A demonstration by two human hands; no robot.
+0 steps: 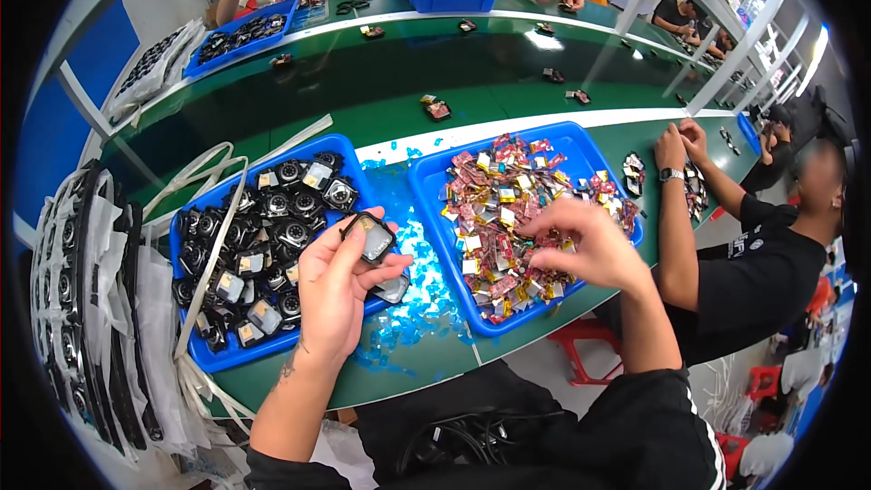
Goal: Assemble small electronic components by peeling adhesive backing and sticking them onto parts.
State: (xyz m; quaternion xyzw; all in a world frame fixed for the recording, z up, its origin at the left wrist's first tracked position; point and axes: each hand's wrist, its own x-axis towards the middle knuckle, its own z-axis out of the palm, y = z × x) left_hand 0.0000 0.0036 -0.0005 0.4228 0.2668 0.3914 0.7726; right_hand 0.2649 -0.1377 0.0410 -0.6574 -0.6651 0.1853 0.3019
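My left hand (337, 277) is closed around a black watch case (372, 238), gripping it between thumb and fingers with its grey, square face toward me. It is above the right edge of a blue tray (204, 358) of similar watch cases (272, 236). Beside that hand, another watch case (392, 288) sits at the tray's edge. My right hand (590, 240) hovers over a second blue tray (485, 325), its thumb and forefinger apart and nothing visible between them. Below it lies a heap of small red circuit boards (494, 218) with silver and yellow parts.
Blue film scraps (413, 308) litter the green table between the trays. White straps (216, 263) cross the left tray, near stacked trays (77, 299) of parts. A conveyor (363, 82) carries scattered parts. A co-worker (753, 263) sits at right; others work across. A red stool (585, 345) stands below.
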